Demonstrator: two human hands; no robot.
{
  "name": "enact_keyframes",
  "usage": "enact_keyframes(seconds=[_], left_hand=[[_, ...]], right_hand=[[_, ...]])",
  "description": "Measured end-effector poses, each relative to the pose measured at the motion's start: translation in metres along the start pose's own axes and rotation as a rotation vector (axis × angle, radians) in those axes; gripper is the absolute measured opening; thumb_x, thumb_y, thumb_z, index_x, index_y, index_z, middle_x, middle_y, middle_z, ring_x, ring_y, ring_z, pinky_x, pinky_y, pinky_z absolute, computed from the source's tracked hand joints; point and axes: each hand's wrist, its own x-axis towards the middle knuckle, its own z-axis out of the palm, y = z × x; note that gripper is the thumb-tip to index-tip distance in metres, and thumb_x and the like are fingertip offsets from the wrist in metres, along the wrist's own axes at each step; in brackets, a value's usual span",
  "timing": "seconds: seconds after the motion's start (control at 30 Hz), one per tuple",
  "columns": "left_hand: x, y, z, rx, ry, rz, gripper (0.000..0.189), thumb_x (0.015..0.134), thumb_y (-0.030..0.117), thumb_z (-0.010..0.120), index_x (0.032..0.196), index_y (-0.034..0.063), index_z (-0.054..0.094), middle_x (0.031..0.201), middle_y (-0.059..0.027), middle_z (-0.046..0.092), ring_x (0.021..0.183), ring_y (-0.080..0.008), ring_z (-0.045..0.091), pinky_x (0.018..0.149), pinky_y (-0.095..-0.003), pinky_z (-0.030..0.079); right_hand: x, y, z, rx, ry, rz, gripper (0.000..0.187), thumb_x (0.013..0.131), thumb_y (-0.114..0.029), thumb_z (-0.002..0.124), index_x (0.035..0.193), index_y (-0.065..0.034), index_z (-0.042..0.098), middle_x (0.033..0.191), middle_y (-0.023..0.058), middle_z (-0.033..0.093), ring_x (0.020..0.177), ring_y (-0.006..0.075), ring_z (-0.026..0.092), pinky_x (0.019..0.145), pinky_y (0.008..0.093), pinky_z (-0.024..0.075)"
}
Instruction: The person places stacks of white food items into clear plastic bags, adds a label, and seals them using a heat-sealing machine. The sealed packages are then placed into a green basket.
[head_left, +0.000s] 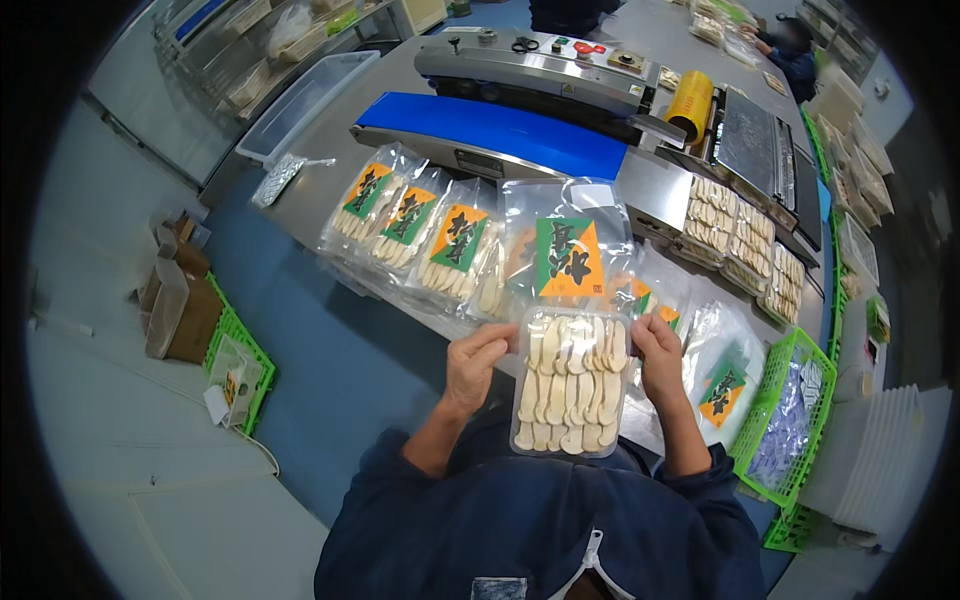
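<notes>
Both hands pinch the upper corners of a clear plastic bag (517, 202), my left hand (474, 365) on its left edge and my right hand (658, 352) on its right. Inside the bag's lower part lies a clear tray of sliced mushrooms (570, 390), arranged in rows. A green and orange label (568, 257) is on the bag, appearing upside down, beyond the tray. Several filled, labelled bags (456, 240) lie side by side along the table's front edge, left of the held bag. Flat labelled bags (721, 386) lie to the right of my right hand.
A band sealing machine (525, 64) with a blue conveyor belt (487, 127) stands behind the bags. Trays of mushroom slices (709, 217) sit at right, near a yellow film roll (689, 105). A green basket (817, 367) holds small packets. Two people are across the table.
</notes>
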Motion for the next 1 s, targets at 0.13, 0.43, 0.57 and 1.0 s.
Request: enact_keyframes(seconds=[0.13, 0.43, 0.57, 1.0], left_hand=[[-0.046, 0.007, -0.016, 0.087, -0.132, -0.185, 0.051, 0.081, 0.001, 0.056, 0.126, -0.0063, 0.035, 0.082, -0.0038, 0.055, 0.075, -0.0086, 0.052, 0.070, -0.0225, 0.042], [-0.041, -0.011, -0.019, 0.019, -0.161, -0.159, 0.058, 0.067, 0.001, 0.059, 0.121, -0.0054, 0.038, 0.100, -0.0075, 0.054, 0.090, -0.0138, 0.051, 0.082, -0.0267, 0.041], [0.007, -0.048, -0.009, -0.095, 0.072, -0.308, 0.012, 0.078, 0.012, 0.054, 0.082, 0.0010, 0.055, 0.067, -0.0042, 0.054, 0.059, -0.0094, 0.050, 0.053, -0.0218, 0.040], [0.005, -0.102, 0.025, 0.065, 0.155, -0.245, 0.008, 0.080, 0.010, 0.060, 0.079, 0.0014, 0.060, 0.065, -0.0021, 0.058, 0.055, -0.0074, 0.052, 0.049, -0.0195, 0.040]], right_hand=[[-0.066, -0.003, -0.010, -0.289, -0.210, 0.156, 0.008, 0.085, -0.010, 0.052, 0.084, -0.0027, 0.054, 0.077, -0.0016, 0.054, 0.071, 0.0059, 0.047, 0.063, 0.0189, 0.0389], [-0.036, 0.029, 0.009, -0.010, -0.234, 0.375, 0.012, 0.082, -0.014, 0.057, 0.075, -0.0043, 0.055, 0.072, -0.0036, 0.052, 0.064, 0.0047, 0.044, 0.057, 0.0191, 0.0360], [0.032, 0.039, 0.016, 0.327, -0.312, 0.315, 0.009, 0.079, -0.009, 0.056, 0.074, -0.0026, 0.052, 0.069, 0.0014, 0.049, 0.063, 0.0101, 0.051, 0.075, 0.0377, 0.0469], [-0.017, 0.061, 0.049, 0.633, 0.161, 0.658, 0.050, 0.085, -0.036, 0.053, 0.111, 0.0063, 0.042, 0.108, 0.0195, 0.050, 0.101, 0.0288, 0.051, 0.087, 0.0359, 0.0457]])
